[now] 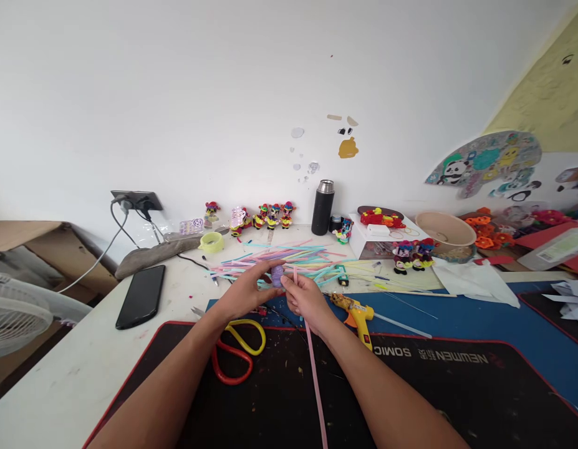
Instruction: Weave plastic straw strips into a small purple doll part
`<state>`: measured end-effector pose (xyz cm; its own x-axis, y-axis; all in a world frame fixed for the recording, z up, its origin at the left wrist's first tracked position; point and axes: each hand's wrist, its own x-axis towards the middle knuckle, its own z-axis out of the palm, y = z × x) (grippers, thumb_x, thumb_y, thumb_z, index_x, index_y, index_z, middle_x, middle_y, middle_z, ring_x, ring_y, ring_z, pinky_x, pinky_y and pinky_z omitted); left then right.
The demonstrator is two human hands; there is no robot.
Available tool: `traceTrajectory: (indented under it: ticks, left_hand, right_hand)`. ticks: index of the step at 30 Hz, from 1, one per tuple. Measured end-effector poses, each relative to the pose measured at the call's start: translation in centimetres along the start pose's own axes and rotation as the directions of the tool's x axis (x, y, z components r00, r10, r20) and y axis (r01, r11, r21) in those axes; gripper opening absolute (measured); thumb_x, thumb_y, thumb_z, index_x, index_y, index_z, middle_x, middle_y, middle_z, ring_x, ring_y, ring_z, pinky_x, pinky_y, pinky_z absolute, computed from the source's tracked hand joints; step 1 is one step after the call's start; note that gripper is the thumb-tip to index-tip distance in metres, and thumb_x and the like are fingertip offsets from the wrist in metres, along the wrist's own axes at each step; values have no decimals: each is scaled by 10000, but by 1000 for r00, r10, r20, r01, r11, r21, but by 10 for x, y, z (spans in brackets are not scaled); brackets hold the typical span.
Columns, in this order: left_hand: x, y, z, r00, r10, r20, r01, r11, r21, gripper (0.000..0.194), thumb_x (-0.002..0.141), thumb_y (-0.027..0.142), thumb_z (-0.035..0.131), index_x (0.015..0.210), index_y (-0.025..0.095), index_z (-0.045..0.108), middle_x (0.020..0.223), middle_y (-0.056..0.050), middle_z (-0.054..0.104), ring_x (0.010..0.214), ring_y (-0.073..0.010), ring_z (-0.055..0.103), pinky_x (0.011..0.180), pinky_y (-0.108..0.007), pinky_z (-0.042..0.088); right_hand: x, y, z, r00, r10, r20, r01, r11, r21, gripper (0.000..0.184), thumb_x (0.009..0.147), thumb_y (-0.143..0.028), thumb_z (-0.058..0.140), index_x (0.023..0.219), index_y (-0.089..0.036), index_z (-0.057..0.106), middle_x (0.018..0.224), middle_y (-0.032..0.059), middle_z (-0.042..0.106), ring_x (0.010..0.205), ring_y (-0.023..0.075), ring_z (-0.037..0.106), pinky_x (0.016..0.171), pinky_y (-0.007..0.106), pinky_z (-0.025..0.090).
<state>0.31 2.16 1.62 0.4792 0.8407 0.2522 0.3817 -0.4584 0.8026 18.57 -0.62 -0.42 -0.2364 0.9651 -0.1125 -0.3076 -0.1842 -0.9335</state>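
Where the desk (78,355) extends toward the wall, its near part carries one black mouse pad (251,411), with the hands above its far edge. A loose heap of pastel pipe cleaners (255,265), too tangled to count, lies beyond them. One phone (141,298) rests well to the left, and one thermos (323,212) stands at the back. One pair of scissors (232,380) lies below the left hand (244,293); one glue gun (363,321) is right of the right hand (307,302). Three figurines (273,215) stand grouped left of the thermos, and two more (403,255) by the white box (375,248). One pink pipe cleaner (313,368) is pinched in the right hand, its long axis running back toward the person and slightly rightward. Smallest, one fuzzy purple piece (277,275) sits between the hands, left of the pink strip's upper end; the left hand's curved fingers and thumb grip it, with the right thumb just beside it.
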Motion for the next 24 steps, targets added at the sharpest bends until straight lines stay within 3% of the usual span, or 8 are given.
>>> traceTrajectory:
  ticks: [10, 18, 24]
  left_hand:
    - [0, 2, -3, 997, -14, -73, 11, 999, -43, 532, 908, 412, 711, 1409, 245, 645, 1363, -84, 706, 1163, -280, 679, 993, -402, 555]
    - [2, -4, 0, 989, -60, -138, 52, 997, -62, 555, 875, 513, 741, 1346, 223, 698, 1176, -68, 786, 1059, -281, 714, 949, -395, 567]
    - [2, -3, -1, 996, -50, -72, 39, 989, -144, 640, 893, 503, 739, 1455, 222, 616, 1345, -102, 722, 1156, -296, 688, 1031, -442, 537]
  right_hand:
    - [-2, -3, 0, 1000, 0, 9, 0, 1000, 18, 527, 761, -650, 789, 756, -229, 473, 475, -118, 388, 374, 54, 270, 382, 223, 149]
    - [-2, -3, 1, 1000, -6, 28, 6, 1000, 21, 524, 740, -614, 816, 951, -174, 623, 476, -135, 375, 395, 58, 227, 393, 228, 147]
    - [-2, -4, 1, 1000, -10, 5, 10, 1000, 27, 504, 734, -598, 821, 944, -178, 638, 471, -136, 350, 389, 62, 236, 393, 225, 138]
